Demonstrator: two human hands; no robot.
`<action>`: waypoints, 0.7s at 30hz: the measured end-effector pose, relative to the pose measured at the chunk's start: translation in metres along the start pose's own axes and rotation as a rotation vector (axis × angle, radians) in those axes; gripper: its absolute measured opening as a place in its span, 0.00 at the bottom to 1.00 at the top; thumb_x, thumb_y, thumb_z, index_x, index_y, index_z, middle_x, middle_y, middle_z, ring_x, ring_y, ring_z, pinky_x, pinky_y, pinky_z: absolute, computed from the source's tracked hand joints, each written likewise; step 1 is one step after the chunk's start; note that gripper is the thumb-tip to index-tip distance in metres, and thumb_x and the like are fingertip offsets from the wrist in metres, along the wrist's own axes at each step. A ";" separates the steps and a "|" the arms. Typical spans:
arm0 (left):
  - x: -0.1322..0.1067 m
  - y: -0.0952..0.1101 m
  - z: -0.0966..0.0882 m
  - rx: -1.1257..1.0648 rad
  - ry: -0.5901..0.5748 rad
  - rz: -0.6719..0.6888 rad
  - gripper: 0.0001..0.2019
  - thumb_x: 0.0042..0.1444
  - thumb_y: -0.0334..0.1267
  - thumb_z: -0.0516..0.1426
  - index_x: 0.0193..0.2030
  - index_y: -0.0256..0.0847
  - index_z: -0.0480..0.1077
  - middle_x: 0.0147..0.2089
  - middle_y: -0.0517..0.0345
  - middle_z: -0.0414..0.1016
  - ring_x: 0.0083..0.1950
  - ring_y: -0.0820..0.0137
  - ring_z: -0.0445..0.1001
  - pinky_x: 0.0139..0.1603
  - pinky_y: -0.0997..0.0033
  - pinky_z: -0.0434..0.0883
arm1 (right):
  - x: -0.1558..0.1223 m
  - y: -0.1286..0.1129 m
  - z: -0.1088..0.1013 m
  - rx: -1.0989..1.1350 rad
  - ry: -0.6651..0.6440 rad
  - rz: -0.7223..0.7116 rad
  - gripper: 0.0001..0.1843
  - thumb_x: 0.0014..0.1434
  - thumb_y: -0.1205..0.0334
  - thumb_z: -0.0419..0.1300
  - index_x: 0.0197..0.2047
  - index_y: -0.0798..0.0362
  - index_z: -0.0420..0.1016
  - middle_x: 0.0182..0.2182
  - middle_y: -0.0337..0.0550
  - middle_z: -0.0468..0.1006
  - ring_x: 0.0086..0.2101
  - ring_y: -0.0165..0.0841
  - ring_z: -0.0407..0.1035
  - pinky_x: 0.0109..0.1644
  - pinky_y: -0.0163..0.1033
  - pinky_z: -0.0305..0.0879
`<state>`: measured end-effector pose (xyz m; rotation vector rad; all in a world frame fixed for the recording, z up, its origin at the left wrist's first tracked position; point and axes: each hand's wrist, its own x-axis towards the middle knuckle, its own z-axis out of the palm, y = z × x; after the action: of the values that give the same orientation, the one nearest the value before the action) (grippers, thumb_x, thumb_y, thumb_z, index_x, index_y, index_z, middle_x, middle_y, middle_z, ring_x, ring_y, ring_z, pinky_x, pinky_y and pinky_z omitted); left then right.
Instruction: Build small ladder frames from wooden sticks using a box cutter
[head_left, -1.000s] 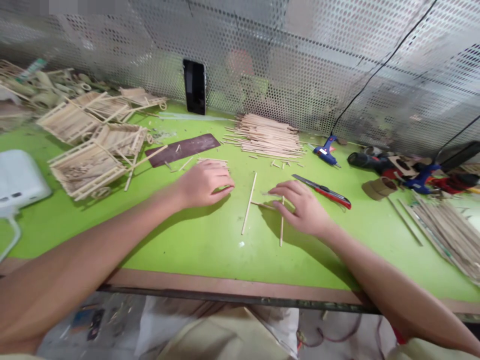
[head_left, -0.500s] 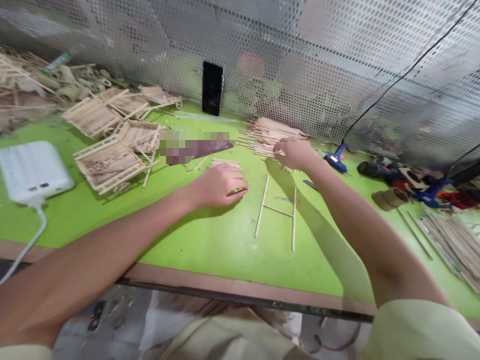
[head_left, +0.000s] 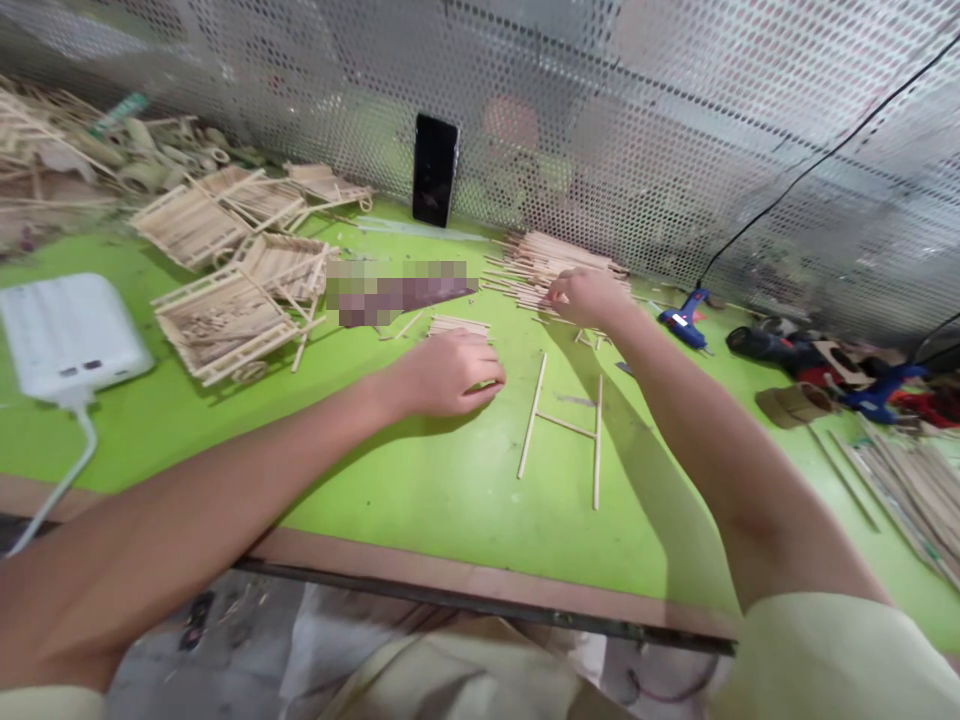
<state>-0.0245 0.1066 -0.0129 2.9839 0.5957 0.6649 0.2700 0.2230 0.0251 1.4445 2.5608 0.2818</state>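
Note:
My right hand [head_left: 592,298] reaches to a pile of thin bamboo sticks [head_left: 551,255], its fingers pinched at the ends of the near sticks. Exactly how many sticks are between the fingertips is hidden. My left hand [head_left: 457,375] rests on the table, fingers curled and thumb tip meeting them, with nothing showing in the gap. Just behind it lies a small row of short sticks [head_left: 459,326]. Between my arms lies an H-shaped stick frame [head_left: 566,425], two long sticks joined by a crosspiece.
Small stick-built carts [head_left: 225,320] stand at left, behind a white power bank [head_left: 71,335] with a cable. A phone [head_left: 435,170] leans on the perforated metal wall. Right are blue glue guns [head_left: 686,322], a bamboo ring [head_left: 795,403] and flat strips [head_left: 911,490]. The green table [head_left: 450,500] has a wooden front edge.
The whole view has shifted slightly, so things sit a little further right. My right hand stays at the stick pile, and my left hand keeps its pose on the table.

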 end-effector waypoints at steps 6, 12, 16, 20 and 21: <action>0.000 0.000 0.001 0.008 -0.005 -0.003 0.16 0.73 0.40 0.54 0.43 0.41 0.84 0.39 0.52 0.86 0.44 0.59 0.81 0.50 0.58 0.74 | 0.000 -0.018 -0.006 -0.066 0.027 0.006 0.20 0.73 0.60 0.53 0.54 0.55 0.86 0.52 0.58 0.84 0.50 0.48 0.75 0.51 0.47 0.66; 0.000 -0.001 0.001 0.016 -0.012 -0.003 0.15 0.73 0.39 0.54 0.43 0.40 0.83 0.39 0.52 0.86 0.42 0.60 0.80 0.48 0.59 0.73 | 0.011 -0.040 -0.019 -0.120 0.022 -0.054 0.19 0.73 0.64 0.53 0.54 0.56 0.85 0.56 0.58 0.84 0.53 0.49 0.74 0.54 0.49 0.64; -0.001 -0.001 0.000 0.023 -0.010 0.007 0.15 0.73 0.39 0.54 0.42 0.40 0.83 0.39 0.53 0.85 0.42 0.60 0.80 0.46 0.58 0.72 | 0.021 -0.052 -0.025 -0.158 -0.007 -0.075 0.19 0.73 0.66 0.53 0.54 0.56 0.85 0.53 0.60 0.85 0.54 0.49 0.75 0.55 0.49 0.63; -0.001 0.000 0.000 0.025 -0.010 0.009 0.15 0.72 0.38 0.55 0.42 0.40 0.83 0.38 0.53 0.84 0.40 0.60 0.79 0.44 0.58 0.71 | 0.028 -0.060 -0.031 -0.196 -0.041 -0.084 0.19 0.72 0.68 0.54 0.55 0.60 0.85 0.51 0.64 0.85 0.55 0.51 0.75 0.56 0.50 0.63; -0.001 0.000 0.000 0.024 -0.010 0.009 0.14 0.72 0.38 0.55 0.41 0.40 0.83 0.37 0.53 0.84 0.40 0.61 0.79 0.44 0.58 0.71 | 0.029 -0.061 -0.031 -0.207 -0.048 -0.082 0.19 0.72 0.68 0.54 0.55 0.60 0.85 0.51 0.64 0.85 0.55 0.51 0.76 0.57 0.50 0.63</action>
<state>-0.0252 0.1065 -0.0136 3.0118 0.5951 0.6479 0.1973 0.2142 0.0378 1.2541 2.4620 0.4772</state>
